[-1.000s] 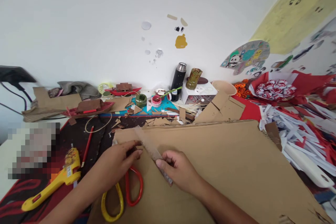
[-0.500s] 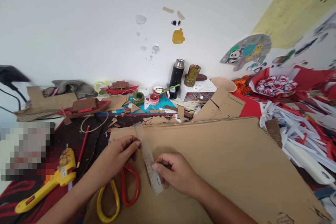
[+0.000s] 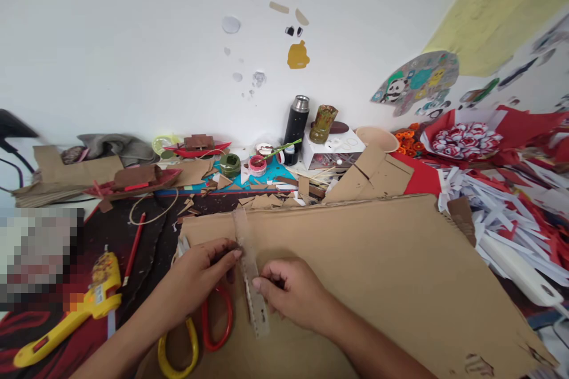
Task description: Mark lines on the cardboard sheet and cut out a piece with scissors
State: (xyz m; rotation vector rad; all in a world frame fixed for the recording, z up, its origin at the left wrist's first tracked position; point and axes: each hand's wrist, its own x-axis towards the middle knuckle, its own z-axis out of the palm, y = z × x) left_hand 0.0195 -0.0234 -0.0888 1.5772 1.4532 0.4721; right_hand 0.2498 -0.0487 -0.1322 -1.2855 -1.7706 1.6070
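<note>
A clear, straight plastic ruler (image 3: 249, 269) lies over the wide brown cardboard sheet (image 3: 377, 278), between the hands. The right hand (image 3: 291, 291) pinches its right edge; the left hand's (image 3: 208, 263) fingertips meet at its left edge, whether gripping I cannot tell. Uneven pressure could swivel it; the left forearm could nudge the red-and-yellow-handled scissors (image 3: 230, 318).

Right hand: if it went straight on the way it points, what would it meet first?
The right hand would likely meet the clear ruler first, directly to its left; they seem to touch, though depth there is hard to judge.
</note>
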